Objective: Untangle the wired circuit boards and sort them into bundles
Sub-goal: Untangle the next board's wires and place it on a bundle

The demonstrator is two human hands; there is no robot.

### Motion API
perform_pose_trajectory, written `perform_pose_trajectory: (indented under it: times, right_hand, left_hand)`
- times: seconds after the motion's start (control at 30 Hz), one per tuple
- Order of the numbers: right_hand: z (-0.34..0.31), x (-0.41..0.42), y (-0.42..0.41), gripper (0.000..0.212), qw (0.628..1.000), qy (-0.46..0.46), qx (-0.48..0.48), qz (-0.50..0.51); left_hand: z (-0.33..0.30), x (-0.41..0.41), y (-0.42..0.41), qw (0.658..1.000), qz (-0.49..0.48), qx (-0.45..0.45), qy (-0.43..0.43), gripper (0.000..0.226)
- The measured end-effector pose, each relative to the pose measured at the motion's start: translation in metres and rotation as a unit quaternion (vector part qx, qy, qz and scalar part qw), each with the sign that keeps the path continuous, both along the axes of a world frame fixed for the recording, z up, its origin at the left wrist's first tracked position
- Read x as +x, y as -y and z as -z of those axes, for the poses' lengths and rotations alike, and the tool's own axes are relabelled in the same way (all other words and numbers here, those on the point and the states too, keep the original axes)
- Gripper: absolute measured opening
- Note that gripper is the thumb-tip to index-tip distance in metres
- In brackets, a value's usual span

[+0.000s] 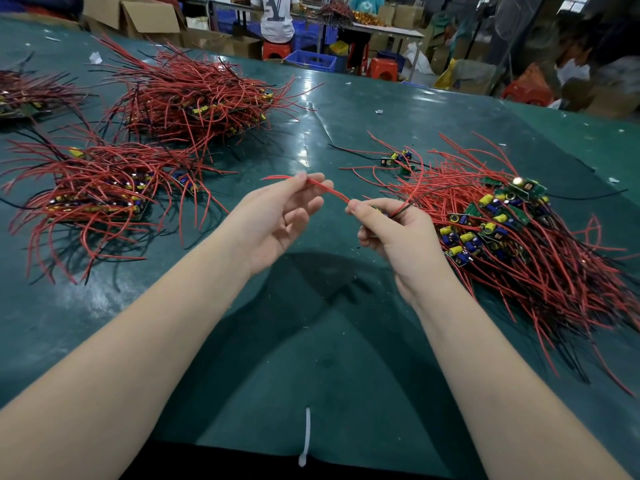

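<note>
1. Circuit boards with red wires lay in a loose heap [512,233] at the right of the frame; three sorted bundles sat at upper left, the nearest [93,195] at the left edge
2. One board seemed mid-separation; next it likely needed drawing free and laying on a bundle
3. The right hand [391,230] gripped that board, fingers curled
4. The left hand [277,216] pinched its red wire [325,188], stretched between both hands, other fingers loose

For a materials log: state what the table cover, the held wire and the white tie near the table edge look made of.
Table cover: glossy green vinyl-like sheet, creased, reflecting light.
Red wire: flexible matte insulation, likely silicone or PVC, bending between both hands.
White tie: seemingly plastic, thin strip.
</note>
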State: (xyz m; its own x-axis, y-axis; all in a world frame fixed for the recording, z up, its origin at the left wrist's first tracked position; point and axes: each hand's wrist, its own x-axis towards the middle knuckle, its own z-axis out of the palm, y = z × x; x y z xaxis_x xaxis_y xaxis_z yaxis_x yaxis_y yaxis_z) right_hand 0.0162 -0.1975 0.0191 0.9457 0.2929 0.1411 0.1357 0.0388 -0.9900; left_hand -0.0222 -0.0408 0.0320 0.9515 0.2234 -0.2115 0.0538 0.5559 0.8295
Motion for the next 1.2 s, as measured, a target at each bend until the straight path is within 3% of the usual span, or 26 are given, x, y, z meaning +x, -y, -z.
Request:
perform_pose_trajectory:
  times: [0.13,0.33,0.53,0.73,0.87,1.03,1.2]
  right_hand:
    - [-0.003,0.002,0.002,0.012,0.998,-0.054,0.034,-0.006]
    - [0.001,0.0,-0.001,0.007,0.998,-0.053,-0.014,-0.033]
    - [-0.003,0.003,0.002,0.011,0.995,-0.095,0.022,-0.024]
    - [-0.005,0.005,0.004,0.011,0.992,-0.115,0.048,-0.027]
    - [-0.006,0.007,0.007,0.009,0.99,-0.125,0.059,-0.024]
    - [-0.007,0.009,0.01,0.012,0.99,-0.127,0.056,-0.029]
    - [-0.006,0.009,0.01,0.02,0.989,-0.133,0.053,-0.021]
  left_hand:
    - [-0.001,-0.001,-0.003,0.999,-0.02,-0.01,0.032,0.019]
    - [0.0,0.0,-0.002,0.993,-0.067,0.096,0.021,0.022]
    - [-0.006,-0.003,-0.006,0.993,-0.096,-0.008,0.068,0.02]
    - [-0.008,-0.004,-0.006,0.993,-0.083,-0.016,0.082,0.02]
    - [-0.008,-0.006,-0.007,0.993,-0.071,0.042,0.087,0.03]
    - [-0.007,-0.007,-0.011,0.971,-0.095,0.215,0.047,0.031]
    - [-0.007,-0.007,-0.012,0.976,-0.086,0.19,0.057,0.026]
